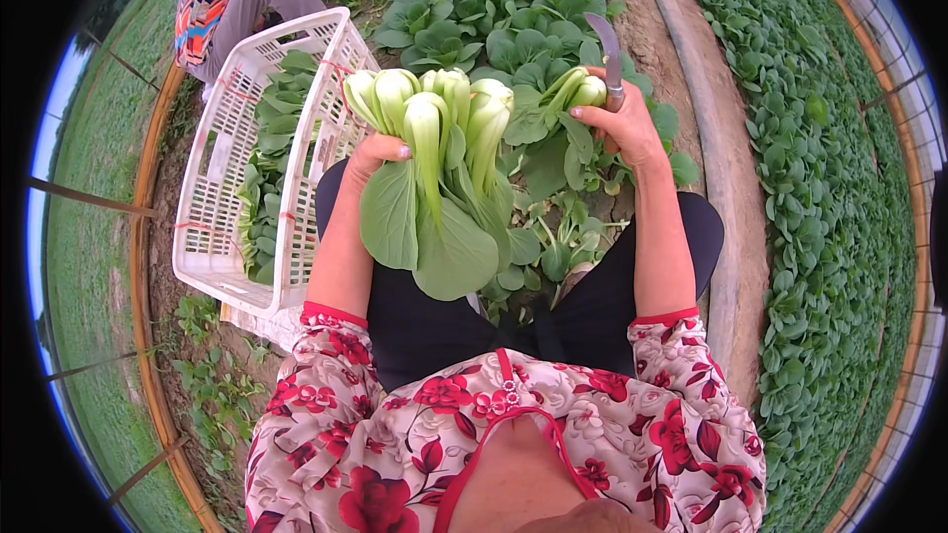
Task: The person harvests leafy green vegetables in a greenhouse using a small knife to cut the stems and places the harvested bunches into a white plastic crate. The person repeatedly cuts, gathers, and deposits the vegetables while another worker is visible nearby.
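Observation:
A bunch of several bok choy (426,115) is gripped in my left hand (376,155), with the pale stem bases up and the broad leaves hanging down. My right hand (626,122) holds a knife (609,52) with a curved blade that points upward, its grey handle within my fist. The same hand also has another bok choy (585,92), its pale base beside the handle and its leaves drooping. Both hands are raised in front of my knees, apart from each other. Part of the handle is hidden by my fingers.
To my left stands a white slatted plastic crate (296,163) holding bok choy (270,200). Growing bok choy (474,7) fill the bed ahead. A grey hose or strip (689,59) runs along the soil at right, beside another planted bed (815,200). Another person (237,7) sits beyond the crate.

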{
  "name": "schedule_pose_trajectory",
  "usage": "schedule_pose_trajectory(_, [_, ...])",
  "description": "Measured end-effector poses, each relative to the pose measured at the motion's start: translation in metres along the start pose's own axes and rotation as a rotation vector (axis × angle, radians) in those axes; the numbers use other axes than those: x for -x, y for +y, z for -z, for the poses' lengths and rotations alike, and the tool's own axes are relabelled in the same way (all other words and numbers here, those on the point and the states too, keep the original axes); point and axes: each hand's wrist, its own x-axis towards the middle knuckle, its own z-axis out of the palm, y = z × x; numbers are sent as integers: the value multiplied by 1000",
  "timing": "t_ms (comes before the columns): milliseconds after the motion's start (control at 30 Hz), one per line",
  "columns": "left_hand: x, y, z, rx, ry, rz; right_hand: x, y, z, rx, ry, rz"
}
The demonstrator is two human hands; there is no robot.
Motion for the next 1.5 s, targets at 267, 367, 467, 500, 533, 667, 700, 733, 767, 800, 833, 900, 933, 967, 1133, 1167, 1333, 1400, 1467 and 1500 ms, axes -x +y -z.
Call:
schedule_pose_trajectory(267, [-23, -10, 33, -481, -302, 13, 13, -11, -39, -235, -106, 14])
schedule_pose_trajectory(367, [-18, -27, 29, -506, -323, -137, 10, 4, -48, -342, -29, 40])
schedule_pose_trajectory(467, [-8, -42, 20, -520, -398, -166, 3, 15, -54, -332, -73, 135])
schedule_pose_trajectory(500, [-6, -43, 10, -541, -423, -126, -3, 23, -45, -360, -106, 166])
schedule_pose_trajectory(533, [-4, -48, 8, -511, -418, -182, -3, 18, -49, -374, -118, 148])
schedule_pose_trajectory(667, [-9, -46, 2, -551, -308, -375, -15, -7, -55, -290, -107, 133])
schedule_pose_trajectory(700, [-9, -41, -1, -598, -266, -407, -19, -13, -56, -259, -77, 119])
schedule_pose_trajectory(733, [-7, -36, -7, -535, -221, -462, -27, -16, -56, -213, -44, 119])
schedule_pose_trajectory(767, [-8, -29, -8, -504, -211, -499, -36, -19, -53, -133, -42, 135])
schedule_pose_trajectory(800, [-7, -21, -5, -477, -187, -535, -40, -31, -67, -186, -99, 179])
schedule_pose_trajectory(833, [-5, -10, -8, -441, -174, -571, -42, -44, -76, -231, -148, 225])
schedule_pose_trajectory(900, [9, 19, -6, -341, -72, -546, -37, -65, -97, -229, -90, 234])
schedule_pose_trajectory(933, [16, 40, -1, -330, -25, -593, -35, -73, -108, -227, -62, 233])
schedule_pose_trajectory(967, [23, 67, 3, -349, -43, -686, -39, -70, -102, -227, -46, 205])
schedule_pose_trajectory(1133, [80, 204, 64, -412, 238, -950, -44, -25, -78, -137, 124, -79])
schedule_pose_trajectory(1167, [96, 231, 81, -367, 285, -959, -43, -3, -72, -107, 153, -131])
schedule_pose_trajectory(1333, [148, 295, 181, -130, 566, -1046, -13, 90, -53, 27, 197, -461])
schedule_pose_trajectory(1400, [163, 292, 196, -113, 675, -1019, -2, 113, -53, 53, 178, -547])
schedule_pose_trajectory(1467, [169, 288, 227, -54, 707, -985, 3, 130, -57, 118, 149, -631])
schedule_pose_trajectory(1500, [166, 286, 234, -28, 720, -952, 5, 134, -61, 151, 132, -665])
